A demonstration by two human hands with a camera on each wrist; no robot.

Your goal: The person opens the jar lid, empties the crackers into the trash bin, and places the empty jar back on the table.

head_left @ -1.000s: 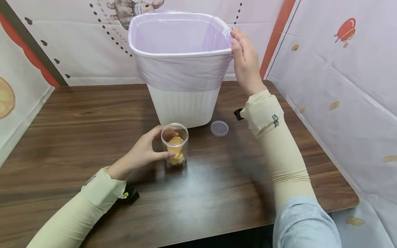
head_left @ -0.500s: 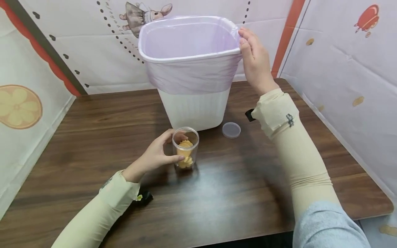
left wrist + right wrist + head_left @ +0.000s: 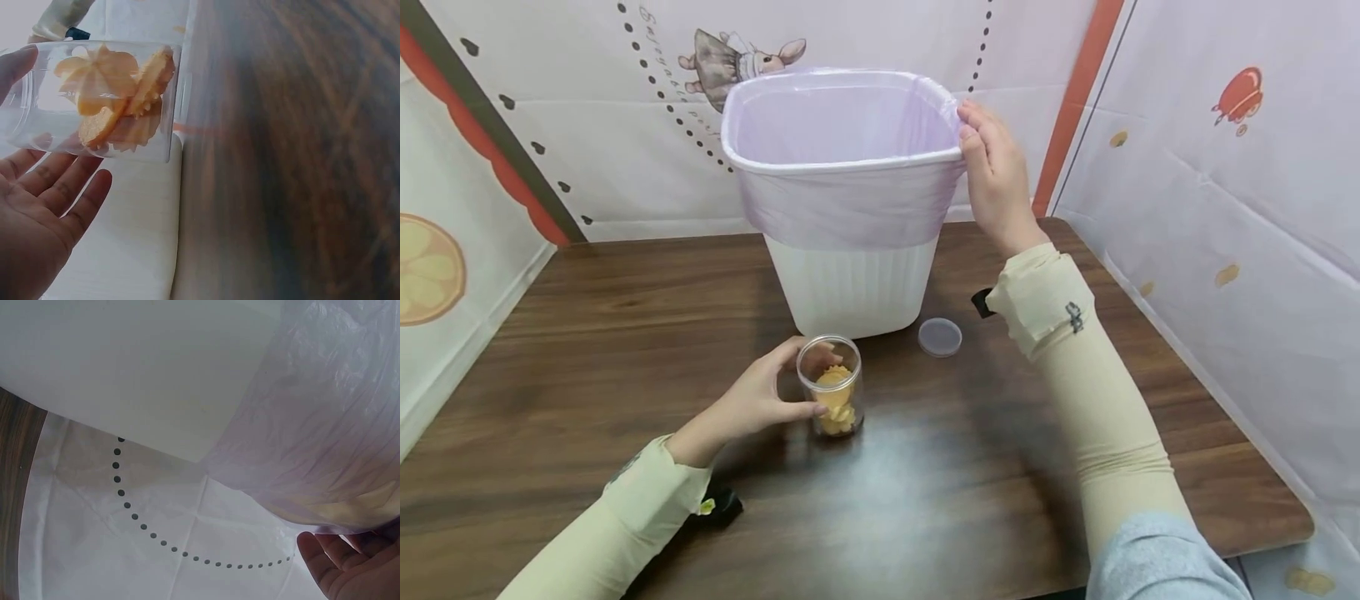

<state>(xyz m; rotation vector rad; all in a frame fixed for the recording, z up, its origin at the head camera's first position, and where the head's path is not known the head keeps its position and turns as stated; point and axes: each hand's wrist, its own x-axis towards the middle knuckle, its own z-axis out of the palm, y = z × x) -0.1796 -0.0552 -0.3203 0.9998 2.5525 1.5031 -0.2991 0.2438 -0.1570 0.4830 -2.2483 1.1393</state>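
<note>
Curling left hand (image 3: 760,398) round clear cookie jar (image 3: 837,396), right hand (image 3: 997,179) gripping bin rim (image 3: 842,167)

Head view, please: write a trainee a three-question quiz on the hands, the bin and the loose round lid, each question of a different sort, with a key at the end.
1. Which hand touches the lined bin at its upper edge?
2. True or false: the left hand holds nothing.
3. Where does the round lid lie?
A) in the lined bin
B) on the table
C) in the left hand

Key
1. The right hand.
2. False: the left hand holds the clear jar.
3. B.
</note>
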